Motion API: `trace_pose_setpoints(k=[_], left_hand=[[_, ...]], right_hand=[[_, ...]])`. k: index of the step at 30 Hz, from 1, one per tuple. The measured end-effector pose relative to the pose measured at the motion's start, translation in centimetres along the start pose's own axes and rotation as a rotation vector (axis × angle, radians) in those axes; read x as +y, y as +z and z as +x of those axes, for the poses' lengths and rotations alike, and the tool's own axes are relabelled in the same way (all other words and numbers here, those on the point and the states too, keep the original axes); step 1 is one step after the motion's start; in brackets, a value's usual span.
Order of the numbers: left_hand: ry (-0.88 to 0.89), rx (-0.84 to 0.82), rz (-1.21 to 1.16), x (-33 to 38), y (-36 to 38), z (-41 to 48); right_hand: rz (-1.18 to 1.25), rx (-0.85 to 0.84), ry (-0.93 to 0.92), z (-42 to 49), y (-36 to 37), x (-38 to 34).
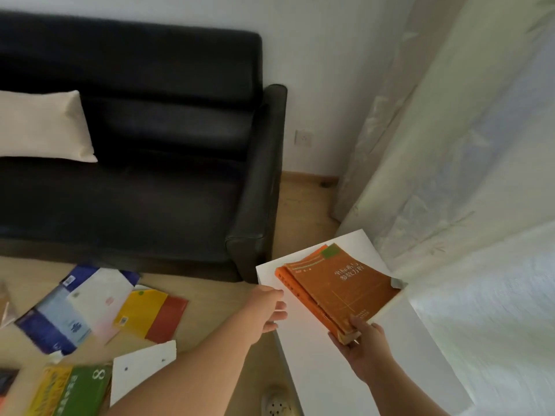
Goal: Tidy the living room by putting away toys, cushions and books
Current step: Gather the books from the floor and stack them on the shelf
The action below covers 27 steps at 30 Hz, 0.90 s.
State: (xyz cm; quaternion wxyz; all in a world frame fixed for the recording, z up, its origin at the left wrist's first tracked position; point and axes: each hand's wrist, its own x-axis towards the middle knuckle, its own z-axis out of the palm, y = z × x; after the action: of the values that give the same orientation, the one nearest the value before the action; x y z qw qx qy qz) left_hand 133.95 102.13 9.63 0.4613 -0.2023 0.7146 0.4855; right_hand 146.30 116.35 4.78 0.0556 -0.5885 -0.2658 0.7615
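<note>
Right hand [365, 340] grips 2 orange books [336, 291] by a corner, over the white table [315, 355]. Left hand [268, 309] loosely open, empty, fingers at the table edge.

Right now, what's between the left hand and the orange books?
Only a bare strip of the white table separates the left hand from the orange books, which the right hand grips by their near corner; head view shows it.
</note>
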Motion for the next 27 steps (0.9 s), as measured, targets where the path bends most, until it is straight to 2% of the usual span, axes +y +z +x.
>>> trace_pose_setpoints(k=[7, 10, 13, 16, 20, 22, 27], left_hand=[[-0.103, 0.012, 0.058, 0.8, 1.1, 3.4], [-0.103, 0.028, 0.080, 0.6, 0.3, 3.6], [-0.094, 0.045, 0.098, 0.5, -1.0, 3.1], [-0.070, 0.033, 0.093, 0.2, -2.9, 2.3], [-0.020, 0.010, 0.075, -1.6, -7.6, 0.4], [0.024, 0.008, 0.087, -3.3, -10.8, -0.7], [0.151, 0.008, 0.201, -9.9, -18.7, -4.3]], right_hand=[[-0.163, 0.188, 0.151, 3.3, 2.4, -1.4], [-0.127, 0.265, 0.230, 2.5, 3.0, -1.7], [-0.165, 0.283, 0.235, 1.4, 4.0, -1.6], [-0.242, 0.193, 0.182, -0.3, 5.6, -0.9], [-0.270, 0.133, 0.116, -3.9, 8.6, 3.1], [-0.274, 0.059, 0.090, -5.9, 9.8, 6.8], [-0.296, 0.049, -0.002, -11.7, 10.6, 17.8]])
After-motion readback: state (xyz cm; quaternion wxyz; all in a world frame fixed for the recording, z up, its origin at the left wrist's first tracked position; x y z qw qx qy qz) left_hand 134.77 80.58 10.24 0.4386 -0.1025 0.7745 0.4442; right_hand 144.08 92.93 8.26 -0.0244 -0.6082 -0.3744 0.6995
